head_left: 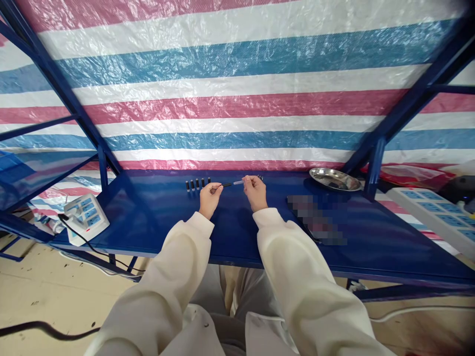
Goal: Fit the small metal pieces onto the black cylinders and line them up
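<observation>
Above the blue table, my left hand (pixel 210 199) pinches a thin black stick (pixel 226 185) that points to the right. My right hand (pixel 255 192) has its fingers closed on a slim clear tube (pixel 238 182), held in line with the stick. The two tips are very close; whether they touch I cannot tell. Several small black cylinders (pixel 197 184) stand upright in a row just beyond my left hand. Some small dark items (pixel 261 177) show behind my right fingers, mostly hidden.
A shiny metal dish (pixel 335 179) lies at the back right of the blue table (pixel 233 237). A dark flat object (pixel 315 220), pixelated, is nearer me. White power strips (pixel 88 217) sit at the left end and beyond the right side. Blue frame posts (pixel 374 168) rise at the sides; striped sheeting (pixel 237 104) hangs behind.
</observation>
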A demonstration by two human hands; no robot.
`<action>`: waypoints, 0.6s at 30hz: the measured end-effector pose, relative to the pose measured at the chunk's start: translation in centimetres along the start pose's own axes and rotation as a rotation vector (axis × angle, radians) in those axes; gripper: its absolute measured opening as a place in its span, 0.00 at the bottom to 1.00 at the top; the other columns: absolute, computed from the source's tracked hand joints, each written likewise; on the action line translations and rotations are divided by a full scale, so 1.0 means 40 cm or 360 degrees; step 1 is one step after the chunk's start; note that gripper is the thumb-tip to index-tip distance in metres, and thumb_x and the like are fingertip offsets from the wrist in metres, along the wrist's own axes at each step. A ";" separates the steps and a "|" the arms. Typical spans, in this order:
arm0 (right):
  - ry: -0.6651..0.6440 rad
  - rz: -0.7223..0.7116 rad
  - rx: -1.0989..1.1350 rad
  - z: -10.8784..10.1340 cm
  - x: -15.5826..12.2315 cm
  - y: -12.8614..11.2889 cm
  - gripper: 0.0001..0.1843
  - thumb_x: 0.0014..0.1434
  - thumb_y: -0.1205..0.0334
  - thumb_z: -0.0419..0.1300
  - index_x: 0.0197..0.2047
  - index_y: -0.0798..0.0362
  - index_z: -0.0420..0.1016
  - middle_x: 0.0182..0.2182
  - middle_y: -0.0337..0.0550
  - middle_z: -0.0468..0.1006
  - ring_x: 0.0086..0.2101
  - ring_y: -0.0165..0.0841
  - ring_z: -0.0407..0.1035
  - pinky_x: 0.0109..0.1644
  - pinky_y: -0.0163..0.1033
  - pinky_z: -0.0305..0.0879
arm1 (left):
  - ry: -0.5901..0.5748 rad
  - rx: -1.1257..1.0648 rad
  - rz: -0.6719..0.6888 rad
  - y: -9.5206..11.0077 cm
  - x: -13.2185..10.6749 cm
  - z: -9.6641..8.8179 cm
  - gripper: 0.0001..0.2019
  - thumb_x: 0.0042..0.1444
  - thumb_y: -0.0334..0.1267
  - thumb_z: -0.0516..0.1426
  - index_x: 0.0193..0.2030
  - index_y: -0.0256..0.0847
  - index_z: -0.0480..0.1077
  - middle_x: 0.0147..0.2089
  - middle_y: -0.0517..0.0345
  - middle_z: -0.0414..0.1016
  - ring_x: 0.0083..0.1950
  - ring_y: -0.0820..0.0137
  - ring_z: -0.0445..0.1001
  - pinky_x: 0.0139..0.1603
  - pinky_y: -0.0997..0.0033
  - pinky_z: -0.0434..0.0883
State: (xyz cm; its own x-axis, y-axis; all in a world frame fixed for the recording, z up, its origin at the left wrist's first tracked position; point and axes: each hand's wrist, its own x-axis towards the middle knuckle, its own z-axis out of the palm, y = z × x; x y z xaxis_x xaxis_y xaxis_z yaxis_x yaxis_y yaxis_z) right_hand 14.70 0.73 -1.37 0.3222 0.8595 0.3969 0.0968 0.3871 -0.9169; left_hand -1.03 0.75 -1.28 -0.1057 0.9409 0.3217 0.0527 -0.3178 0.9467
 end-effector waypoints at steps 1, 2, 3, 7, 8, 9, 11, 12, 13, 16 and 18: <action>-0.0005 0.0035 0.0064 0.003 -0.001 -0.001 0.22 0.54 0.40 0.54 0.31 0.53 0.67 0.18 0.32 0.61 0.19 0.24 0.54 0.23 0.33 0.53 | -0.0001 -0.0002 -0.0005 0.000 0.000 0.001 0.05 0.48 0.34 0.61 0.32 0.37 0.74 0.30 0.55 0.76 0.31 0.72 0.73 0.38 0.69 0.70; -0.0002 0.0073 0.0132 0.005 -0.003 -0.003 0.23 0.53 0.39 0.56 0.31 0.53 0.67 0.18 0.31 0.60 0.18 0.24 0.53 0.22 0.33 0.52 | -0.0003 -0.0005 -0.0008 0.000 0.000 0.001 0.04 0.48 0.34 0.61 0.32 0.37 0.74 0.30 0.55 0.76 0.31 0.72 0.73 0.38 0.69 0.70; -0.0005 0.0111 0.0201 0.008 -0.004 -0.005 0.23 0.51 0.39 0.57 0.30 0.53 0.67 0.17 0.31 0.60 0.18 0.23 0.52 0.21 0.33 0.51 | -0.0007 -0.0008 -0.0010 -0.001 0.000 0.002 0.04 0.48 0.33 0.61 0.32 0.37 0.74 0.30 0.55 0.76 0.31 0.72 0.73 0.38 0.69 0.70; -0.0086 0.0238 0.0411 0.012 -0.008 -0.017 0.23 0.48 0.39 0.61 0.29 0.53 0.68 0.16 0.29 0.59 0.16 0.22 0.51 0.19 0.32 0.48 | -0.0031 -0.0038 -0.0053 0.004 -0.002 0.002 0.05 0.47 0.34 0.62 0.32 0.37 0.74 0.30 0.56 0.76 0.29 0.73 0.72 0.35 0.70 0.70; -0.0098 0.0268 0.0457 0.011 -0.009 -0.019 0.23 0.48 0.40 0.62 0.28 0.53 0.68 0.15 0.29 0.59 0.16 0.21 0.50 0.18 0.32 0.48 | -0.0043 -0.0051 -0.0080 0.006 -0.003 0.002 0.05 0.47 0.34 0.62 0.32 0.37 0.74 0.30 0.56 0.76 0.28 0.73 0.72 0.35 0.70 0.70; -0.0114 0.0301 0.0501 0.011 -0.009 -0.021 0.23 0.47 0.40 0.62 0.28 0.53 0.68 0.15 0.29 0.58 0.15 0.21 0.50 0.18 0.32 0.48 | -0.0060 -0.0067 -0.0112 0.010 -0.005 0.001 0.06 0.47 0.34 0.62 0.33 0.36 0.74 0.30 0.55 0.76 0.27 0.74 0.71 0.34 0.70 0.70; -0.0156 0.0370 0.0580 0.011 -0.010 -0.024 0.22 0.46 0.41 0.64 0.28 0.53 0.68 0.14 0.28 0.58 0.15 0.20 0.50 0.18 0.32 0.48 | -0.0110 -0.0103 -0.0181 0.018 -0.008 0.000 0.07 0.47 0.35 0.62 0.34 0.36 0.74 0.31 0.55 0.77 0.27 0.74 0.71 0.33 0.71 0.69; -0.0177 0.0398 0.0609 0.011 -0.011 -0.025 0.22 0.46 0.42 0.64 0.28 0.53 0.68 0.14 0.28 0.58 0.14 0.20 0.50 0.18 0.31 0.48 | -0.0140 -0.0123 -0.0216 0.023 -0.010 -0.001 0.08 0.48 0.35 0.62 0.35 0.36 0.74 0.32 0.54 0.77 0.27 0.74 0.71 0.32 0.71 0.68; -0.0194 0.0419 0.0629 0.012 -0.012 -0.026 0.22 0.46 0.42 0.64 0.28 0.54 0.68 0.14 0.28 0.59 0.14 0.20 0.50 0.17 0.31 0.48 | -0.0170 -0.0144 -0.0246 0.027 -0.012 -0.001 0.08 0.48 0.36 0.61 0.36 0.36 0.74 0.32 0.54 0.78 0.27 0.74 0.71 0.31 0.72 0.68; -0.0200 0.0424 0.0648 0.014 -0.014 -0.027 0.21 0.47 0.43 0.64 0.28 0.53 0.68 0.14 0.28 0.58 0.14 0.21 0.50 0.17 0.32 0.49 | -0.0230 -0.0191 -0.0293 0.036 -0.016 -0.002 0.10 0.47 0.38 0.62 0.37 0.36 0.74 0.34 0.53 0.78 0.27 0.74 0.71 0.29 0.73 0.66; -0.0170 0.0397 0.0627 0.014 -0.014 -0.027 0.22 0.47 0.42 0.64 0.28 0.53 0.68 0.14 0.28 0.58 0.15 0.21 0.50 0.17 0.32 0.49 | -0.0238 -0.0205 -0.0297 0.040 -0.018 -0.002 0.11 0.46 0.39 0.63 0.36 0.36 0.74 0.33 0.53 0.78 0.27 0.74 0.71 0.28 0.74 0.65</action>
State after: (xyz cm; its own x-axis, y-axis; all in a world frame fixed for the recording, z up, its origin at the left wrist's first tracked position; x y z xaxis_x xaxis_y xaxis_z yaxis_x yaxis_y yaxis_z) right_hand 13.87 0.03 -0.58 0.1898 0.9638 0.1874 -0.3424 0.2438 -0.9074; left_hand -0.95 -0.45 0.02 0.0467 0.9884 0.1447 -0.0820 -0.1406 0.9867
